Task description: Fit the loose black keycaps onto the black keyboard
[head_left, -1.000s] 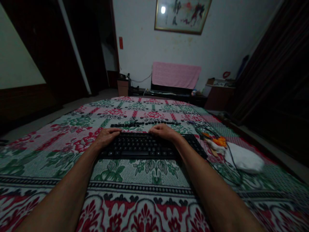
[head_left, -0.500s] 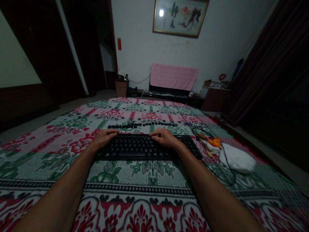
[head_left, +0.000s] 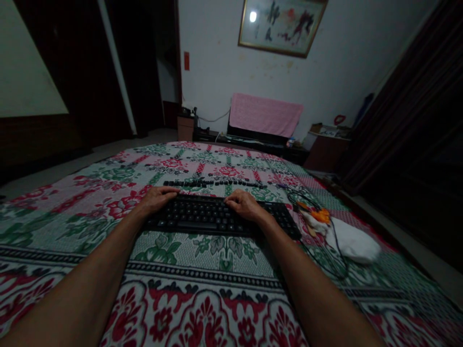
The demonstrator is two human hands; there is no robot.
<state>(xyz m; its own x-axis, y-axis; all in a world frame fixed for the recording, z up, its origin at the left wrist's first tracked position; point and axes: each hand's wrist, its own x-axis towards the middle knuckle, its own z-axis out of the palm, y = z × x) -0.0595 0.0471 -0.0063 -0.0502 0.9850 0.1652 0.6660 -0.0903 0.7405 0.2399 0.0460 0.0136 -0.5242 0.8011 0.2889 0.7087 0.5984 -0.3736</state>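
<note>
A black keyboard [head_left: 202,216] lies on a floral red, green and white bedspread [head_left: 217,279]. My left hand [head_left: 156,199] rests on the keyboard's far left corner, fingers curled over its edge. My right hand [head_left: 245,204] lies on the keys right of the middle, fingers bent down onto them. Just beyond the keyboard a row of loose black keycaps [head_left: 217,183] lies on the cloth. What either hand holds, if anything, is too dark to see.
A black cable [head_left: 325,241] runs from the keyboard's right end past an orange item [head_left: 318,214] and a white cloth [head_left: 352,241]. Beyond the bed stand a pink-covered screen [head_left: 265,114], low cabinets [head_left: 327,149] and a framed picture [head_left: 282,24].
My right hand has slid slightly toward me along the keys. The view has shifted a little; the keyboard and left hand keep their places.
</note>
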